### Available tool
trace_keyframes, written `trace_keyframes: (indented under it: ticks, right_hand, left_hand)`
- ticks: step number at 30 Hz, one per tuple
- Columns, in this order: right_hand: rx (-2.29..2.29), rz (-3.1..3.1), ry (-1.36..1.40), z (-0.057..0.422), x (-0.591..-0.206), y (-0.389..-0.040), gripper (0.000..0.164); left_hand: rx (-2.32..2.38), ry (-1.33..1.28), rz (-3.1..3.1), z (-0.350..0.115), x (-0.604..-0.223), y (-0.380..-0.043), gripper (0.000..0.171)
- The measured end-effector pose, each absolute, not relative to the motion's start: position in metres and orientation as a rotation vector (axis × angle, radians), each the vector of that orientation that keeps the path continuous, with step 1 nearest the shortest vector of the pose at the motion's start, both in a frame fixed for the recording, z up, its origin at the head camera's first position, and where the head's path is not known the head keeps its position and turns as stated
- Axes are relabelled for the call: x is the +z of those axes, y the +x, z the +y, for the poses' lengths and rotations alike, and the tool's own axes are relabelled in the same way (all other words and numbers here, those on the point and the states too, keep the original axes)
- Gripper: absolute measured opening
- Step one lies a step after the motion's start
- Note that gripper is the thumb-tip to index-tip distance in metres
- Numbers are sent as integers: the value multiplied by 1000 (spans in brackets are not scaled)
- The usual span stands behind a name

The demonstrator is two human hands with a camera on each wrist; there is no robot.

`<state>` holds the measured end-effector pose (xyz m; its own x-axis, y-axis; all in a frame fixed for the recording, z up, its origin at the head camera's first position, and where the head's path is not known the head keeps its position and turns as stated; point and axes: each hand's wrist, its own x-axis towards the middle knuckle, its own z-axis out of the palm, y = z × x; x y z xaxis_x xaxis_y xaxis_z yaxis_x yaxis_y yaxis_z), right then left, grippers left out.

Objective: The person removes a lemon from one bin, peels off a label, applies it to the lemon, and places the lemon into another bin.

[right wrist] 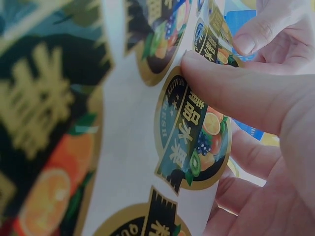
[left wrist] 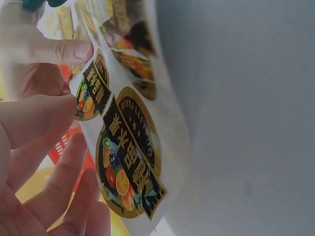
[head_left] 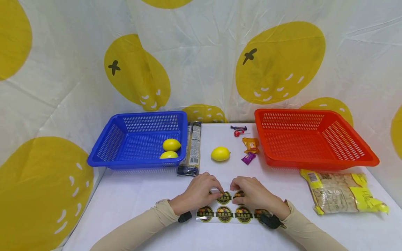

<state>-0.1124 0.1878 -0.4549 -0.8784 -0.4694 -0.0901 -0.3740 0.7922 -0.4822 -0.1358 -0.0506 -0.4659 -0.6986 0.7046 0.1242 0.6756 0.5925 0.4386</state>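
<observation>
A sheet of round fruit stickers (head_left: pixel 224 214), black and gold with printed fruit, lies over the white table in front of the person. My left hand (head_left: pixel 202 190) pinches its far edge near the middle. My right hand (head_left: pixel 253 194) grips the same edge farther right. In the right wrist view, the right thumb lies on the front of the sticker sheet (right wrist: pixel 194 132), with the other fingers behind it. From the left wrist, the sticker sheet (left wrist: pixel 130 147) looks bent and raised at this edge. A lone lemon (head_left: pixel 220 153) lies beyond the hands.
At the back left, a blue basket (head_left: pixel 135 162) holds two lemons (head_left: pixel 171 144). A dark packet (head_left: pixel 190 150) lies beside it. A red basket (head_left: pixel 320 164) stands right, near a lollipop (head_left: pixel 237 133) and wrapped sweets (head_left: pixel 250 144). A yellow-and-clear bag (head_left: pixel 339 193) lies in front.
</observation>
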Motion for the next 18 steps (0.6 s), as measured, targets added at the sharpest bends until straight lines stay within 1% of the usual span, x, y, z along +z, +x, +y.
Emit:
trace_keyframes:
  ticks: [18]
  right_hand:
    - [-705,2759,-676,190,-457,-114,32]
  left_hand:
    - [770,1255,2723,-47,-467,-135,5]
